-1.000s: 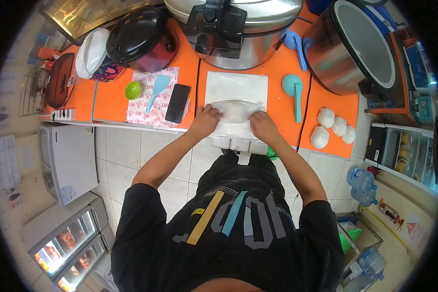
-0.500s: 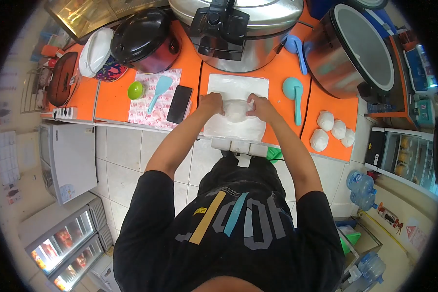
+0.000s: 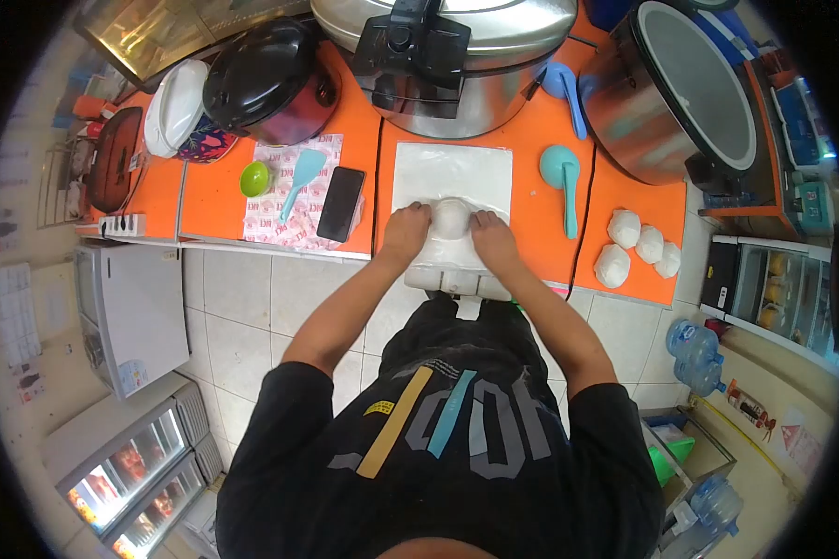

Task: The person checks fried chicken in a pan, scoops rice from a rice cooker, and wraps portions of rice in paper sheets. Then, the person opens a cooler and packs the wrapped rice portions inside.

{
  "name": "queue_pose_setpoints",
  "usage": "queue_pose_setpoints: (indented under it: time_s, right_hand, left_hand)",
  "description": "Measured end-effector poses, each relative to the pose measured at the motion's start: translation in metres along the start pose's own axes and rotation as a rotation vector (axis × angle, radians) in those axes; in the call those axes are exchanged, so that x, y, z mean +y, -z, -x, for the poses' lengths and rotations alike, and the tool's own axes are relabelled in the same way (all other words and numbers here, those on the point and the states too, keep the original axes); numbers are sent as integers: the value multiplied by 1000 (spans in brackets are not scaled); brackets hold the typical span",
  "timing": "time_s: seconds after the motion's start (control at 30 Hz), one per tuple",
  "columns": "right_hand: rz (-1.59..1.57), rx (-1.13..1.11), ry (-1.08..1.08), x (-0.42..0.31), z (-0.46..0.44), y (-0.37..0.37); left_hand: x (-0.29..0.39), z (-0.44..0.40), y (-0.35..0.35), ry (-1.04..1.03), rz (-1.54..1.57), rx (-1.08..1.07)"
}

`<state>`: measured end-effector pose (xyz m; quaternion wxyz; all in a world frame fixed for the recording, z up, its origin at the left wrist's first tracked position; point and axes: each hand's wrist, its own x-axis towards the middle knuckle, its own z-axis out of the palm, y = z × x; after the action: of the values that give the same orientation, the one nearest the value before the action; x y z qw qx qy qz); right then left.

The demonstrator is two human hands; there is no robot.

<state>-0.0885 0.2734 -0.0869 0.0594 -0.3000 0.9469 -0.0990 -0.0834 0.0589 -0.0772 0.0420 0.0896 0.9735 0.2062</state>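
Note:
A rounded white mound (image 3: 451, 216), probably wrapped rice, sits between my hands on a white sheet (image 3: 452, 168) at the table's front edge. A thin, shiny wrapping sheet (image 3: 446, 253) stretches over and in front of it. At the mound's left side, my left hand (image 3: 408, 230) has its fingers closed on the wrapping sheet's edge. My right hand (image 3: 492, 238) is closed likewise on the right edge. The fingertips are partly hidden from above. Several white wrapped bundles (image 3: 612, 265) lie at the right end of the table.
A teal scoop (image 3: 560, 168) and a blue scoop (image 3: 559, 82) lie to the right. On the left are a phone (image 3: 341, 204), a light-blue rice paddle (image 3: 309, 166) on printed paper, and a green cup (image 3: 255, 179). Large cookers (image 3: 494, 102) stand behind.
Both hands have come closer to my body, pulling the wrapping sheet toward the front edge. The mound now looks rounder and more tightly covered.

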Motion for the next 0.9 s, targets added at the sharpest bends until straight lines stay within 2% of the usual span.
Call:
queue_pose_setpoints:
  time_s: [0.03,0.1,0.13,0.17,0.2,0.23,0.27,0.33,0.47,0.53,0.6,0.63,0.7,0.77,0.8,0.83,0.87,0.9]
  right_hand:
    - [-1,-2,-1,-11,4,-3]
    - [-24,322,-107,-29,10,-13]
    - [-95,333,-151,-35,11,-14]
    - [-88,334,-149,-37,9,-15]
    - [-339,344,-241,-40,6,-16]
    - [-592,352,-333,-44,2,-17]
    - [-588,353,-334,-51,-6,-5]
    - [-1215,230,-885,-59,-26,15]
    - [-1194,195,-924,-57,-40,15]
    - [-1633,12,-861,-48,-36,40]
    - [-1663,101,-873,-49,-27,57]
    - [-1693,173,-876,-48,-18,63]
    - [-1705,307,-879,-36,1,54]
    - [-1681,292,-639,-21,22,51]
    - [-1728,333,-599,-12,34,46]
    - [-1725,375,-611,-5,48,50]
    - [-1786,368,-665,2,65,54]
    - [-1852,355,-717,8,82,57]
  left_hand:
    - [3,6,-2,1,1,-2]
    - [9,18,-7,52,30,38]
    - [11,22,-10,50,34,42]
    - [12,26,-14,50,81,134]
    - [13,29,-17,49,129,225]
    - [15,31,-18,46,133,228]
    - [17,32,-18,81,189,267]
    - [20,36,-15,113,249,306]
    - [30,40,-1,220,410,306]
    - [37,39,5,235,502,317]
    - [52,35,6,387,902,270]
    - [46,29,-11,433,1087,148]
    - [78,22,5,503,1259,102]
    - [113,15,17,470,1219,14]
    - [135,12,36,526,1271,-92]
    - [152,9,45,586,1314,-195]
    - [160,5,30,493,1294,-249]
    - [170,6,14,524,1297,-339]
